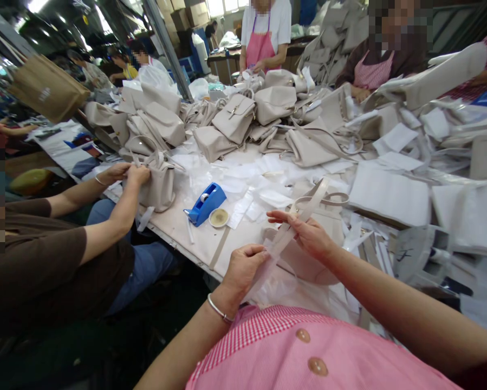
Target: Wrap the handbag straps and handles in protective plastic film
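My left hand [243, 269] is closed on a strip of clear plastic wrap [267, 259] at its lower end. My right hand [306, 233] pinches a beige bag strap [308, 208] that runs up and away from it, with the wrap lying along the strap. The strap belongs to a beige handbag [328, 216] lying on the table just beyond my hands. A silver bangle [219, 310] sits on my left wrist.
A blue tape dispenser [206, 203] and a small round tape roll [219, 218] lie left of my hands. Several beige bags [235, 116] are piled across the table, with white paper sheets [389, 195] on the right. A person at my left [117, 179] handles a bag; others stand opposite.
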Motion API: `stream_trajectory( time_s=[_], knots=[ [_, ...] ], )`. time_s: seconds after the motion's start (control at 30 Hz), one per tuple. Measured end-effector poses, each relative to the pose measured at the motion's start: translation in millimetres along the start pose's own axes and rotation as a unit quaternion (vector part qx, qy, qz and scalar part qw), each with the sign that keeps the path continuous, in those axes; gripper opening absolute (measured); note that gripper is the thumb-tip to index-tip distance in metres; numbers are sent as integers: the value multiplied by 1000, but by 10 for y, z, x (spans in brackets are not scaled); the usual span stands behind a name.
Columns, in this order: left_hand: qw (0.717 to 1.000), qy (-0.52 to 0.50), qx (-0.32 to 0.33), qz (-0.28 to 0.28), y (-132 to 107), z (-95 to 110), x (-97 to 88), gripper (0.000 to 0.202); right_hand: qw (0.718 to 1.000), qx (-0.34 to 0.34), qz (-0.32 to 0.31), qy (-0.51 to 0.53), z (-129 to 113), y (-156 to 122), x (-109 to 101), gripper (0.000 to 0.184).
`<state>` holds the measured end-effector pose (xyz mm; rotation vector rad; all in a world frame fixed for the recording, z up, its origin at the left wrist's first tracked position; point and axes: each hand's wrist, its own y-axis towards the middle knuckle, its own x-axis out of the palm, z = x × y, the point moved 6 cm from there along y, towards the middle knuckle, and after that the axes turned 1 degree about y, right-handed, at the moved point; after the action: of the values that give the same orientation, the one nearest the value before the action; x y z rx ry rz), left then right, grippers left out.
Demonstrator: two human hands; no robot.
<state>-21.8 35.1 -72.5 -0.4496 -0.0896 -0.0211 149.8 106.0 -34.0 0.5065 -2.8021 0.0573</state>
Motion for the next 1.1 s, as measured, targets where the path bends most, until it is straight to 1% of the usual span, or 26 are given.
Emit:
stream_trajectory(
  time_s=[0.03, 0.1, 0.2, 0.27, 0.33, 0.37, 0.4, 0.47, 0.53, 0.6, 0.67, 0.73, 0.8, 0.87, 0.93, 1.0, 1.03, 1.1],
  knots=[
    [1000, -14, -9, 12, 18, 34, -19, 22, 1000, -4, -7, -5, -32, 38, 8, 39],
    [999, -19, 2, 31, 59, 178, -54, 23, 1000, -15, -21, -17, -100, 109, 77, 42],
    [998, -4, 55, 32, 108, 496, -82, 24, 997, -20, -55, -41, -155, 145, 327, 46],
    [996, 17, 90, 25, 113, 680, -99, 23, 995, -8, -82, -48, -143, 119, 519, 47],
    [992, 58, 108, 28, 92, 786, -139, 21, 995, 16, -101, -17, -114, 101, 626, 47],
    [990, 86, 110, 36, 71, 814, -174, 21, 994, 33, -99, 24, -102, 113, 626, 47],
    [986, 116, 108, 48, 44, 831, -221, 21, 991, 55, -90, 80, -94, 145, 596, 48],
    [977, 168, 99, 81, -34, 873, -349, 20, 972, 100, -60, 205, -93, 262, 486, 48],
    [968, 204, 98, 111, -150, 975, -509, 19, 952, 128, -26, 276, -107, 414, 402, 45],
    [961, 216, 107, 133, -303, 1146, -684, 19, 948, 136, -19, 286, -119, 540, 434, 41],
    [953, 232, 119, 151, -474, 1339, -851, 20, 952, 138, -36, 271, -95, 594, 579, 38],
    [940, 271, 121, 166, -620, 1467, -966, 18, 959, 135, -55, 242, -30, 579, 735, 38],
    [928, 314, 112, 167, -682, 1454, -990, 16, 971, 122, -54, 201, 56, 532, 803, 38],
    [929, 323, 97, 152, -622, 1281, -920, 13, 981, 104, -41, 157, 145, 477, 777, 38],
    [941, 299, 86, 135, -460, 1016, -782, 13, 988, 100, -33, 110, 244, 402, 713, 41],
    [953, 264, 84, 121, -251, 759, -603, 14, 992, 102, -41, 69, 347, 293, 665, 44],
    [959, 246, 88, 113, -151, 659, -504, 14, 992, 104, -48, 51, 400, 226, 651, 45],
    [966, 218, 103, 92, 8, 531, -311, 12, 991, 119, -51, 33, 513, 82, 624, 45]
  ],
)
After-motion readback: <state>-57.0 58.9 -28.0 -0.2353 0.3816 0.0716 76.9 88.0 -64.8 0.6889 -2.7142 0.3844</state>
